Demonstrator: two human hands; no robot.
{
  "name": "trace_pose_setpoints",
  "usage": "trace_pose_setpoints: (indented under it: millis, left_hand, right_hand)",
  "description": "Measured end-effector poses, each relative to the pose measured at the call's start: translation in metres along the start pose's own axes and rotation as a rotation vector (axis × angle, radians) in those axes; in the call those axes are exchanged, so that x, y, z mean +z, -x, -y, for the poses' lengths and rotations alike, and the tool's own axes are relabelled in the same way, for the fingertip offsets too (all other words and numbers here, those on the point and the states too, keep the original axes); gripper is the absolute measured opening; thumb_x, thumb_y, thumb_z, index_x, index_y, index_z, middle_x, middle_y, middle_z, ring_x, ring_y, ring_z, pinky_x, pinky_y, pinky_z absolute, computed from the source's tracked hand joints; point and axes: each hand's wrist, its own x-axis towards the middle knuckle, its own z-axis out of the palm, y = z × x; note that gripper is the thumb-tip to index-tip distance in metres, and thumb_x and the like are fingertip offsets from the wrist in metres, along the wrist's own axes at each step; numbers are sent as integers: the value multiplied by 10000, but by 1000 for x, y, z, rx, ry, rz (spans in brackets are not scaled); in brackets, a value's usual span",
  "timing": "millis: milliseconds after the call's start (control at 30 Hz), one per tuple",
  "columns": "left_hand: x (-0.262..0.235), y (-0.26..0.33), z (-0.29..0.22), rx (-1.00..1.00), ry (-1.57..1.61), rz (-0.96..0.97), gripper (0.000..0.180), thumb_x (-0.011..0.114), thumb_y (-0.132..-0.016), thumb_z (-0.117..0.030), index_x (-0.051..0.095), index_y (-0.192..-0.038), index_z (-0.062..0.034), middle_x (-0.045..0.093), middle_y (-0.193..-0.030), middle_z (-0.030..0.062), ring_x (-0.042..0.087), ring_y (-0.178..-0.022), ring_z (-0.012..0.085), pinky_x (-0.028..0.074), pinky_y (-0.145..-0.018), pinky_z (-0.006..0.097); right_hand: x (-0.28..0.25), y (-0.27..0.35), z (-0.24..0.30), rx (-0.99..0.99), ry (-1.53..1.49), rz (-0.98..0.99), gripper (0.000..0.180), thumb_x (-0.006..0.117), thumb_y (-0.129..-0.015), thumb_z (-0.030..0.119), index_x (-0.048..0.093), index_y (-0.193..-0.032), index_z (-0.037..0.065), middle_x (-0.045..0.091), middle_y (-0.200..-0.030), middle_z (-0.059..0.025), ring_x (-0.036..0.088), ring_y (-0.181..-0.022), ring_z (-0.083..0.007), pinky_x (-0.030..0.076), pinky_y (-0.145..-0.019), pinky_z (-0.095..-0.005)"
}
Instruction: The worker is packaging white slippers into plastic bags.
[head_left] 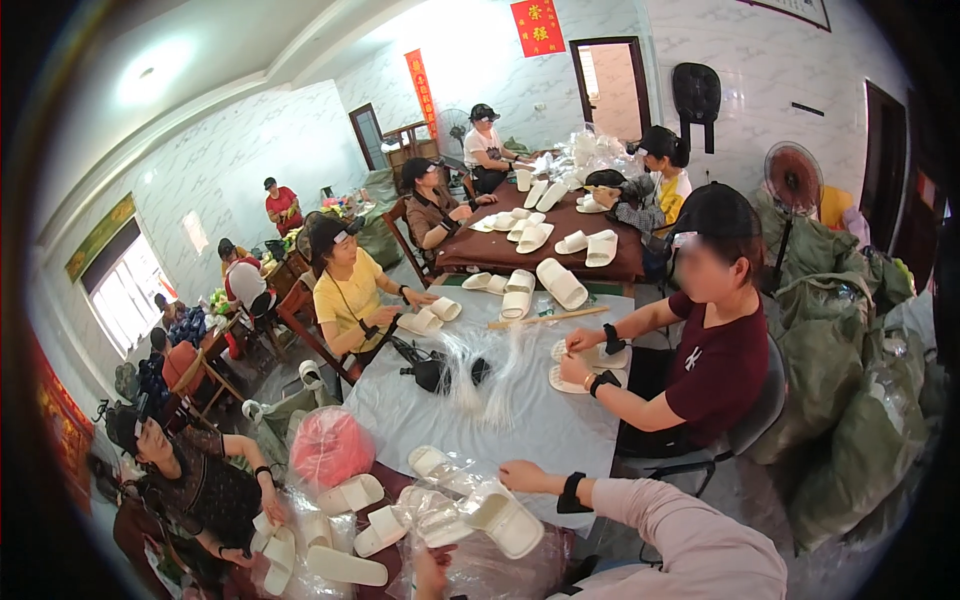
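At the lower middle, a cream slipper [505, 520] lies tilted in clear plastic between my hands, with another cream slipper [438, 518] beside it. My right hand [527, 477] reaches in from the right in a pale sleeve with a black wristband. Its fingers are curled closed at the slipper's upper edge, pinching the clear plastic bag [470, 480]. Below the slippers, my left hand [432, 572] shows only partly at the lower edge. Its fingers are bent against the clear plastic; what they grip is hidden.
More cream slippers [352, 494] and a pink plastic-wrapped bundle [332, 447] lie to the left, near a co-worker [200, 490]. Ahead, thin clear strands [475, 370] cover the grey sheet [390, 415]. Another co-worker [715, 350] handles slippers at the right, before large green sacks [850, 440].
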Motion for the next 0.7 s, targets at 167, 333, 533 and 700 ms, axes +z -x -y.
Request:
trace_pose_setpoints:
  millis: [167,333,533,700]
  left_hand:
    - [19,49,-96,132,-60,32,473,346,-969,-409,573,-842,-14,614,-630,131,519,-486,166,380,-469,261]
    - [87,105,-167,281,91,-21,390,416,-967,-364,542,-795,-38,598,-670,105,592,-569,204,445,-537,305]
    - [99,120,-160,418,66,27,300,431,-956,-268,551,-857,-11,607,-735,123,619,-616,241,492,-602,344]
    - [92,131,-152,455,61,-13,315,429,-956,-248,562,-832,8,618,-738,139,624,-609,246,515,-606,361]
  right_hand:
    - [-86,8,83,111,-470,201,265,504,-879,229,581,-712,38,582,-625,-42,538,-546,-132,445,-548,-282]
    - [-138,1,100,-15,-400,507,277,521,-914,276,613,-786,48,613,-704,-30,573,-624,-112,459,-571,-264]
    - [-188,-38,80,-37,-292,593,514,562,-905,287,398,-1351,91,639,-1005,-69,617,-828,-132,503,-692,-267]
    - [-235,-71,63,99,-410,-27,969,630,-836,175,-112,-1459,170,612,-862,-114,612,-638,-170,495,-523,-297]
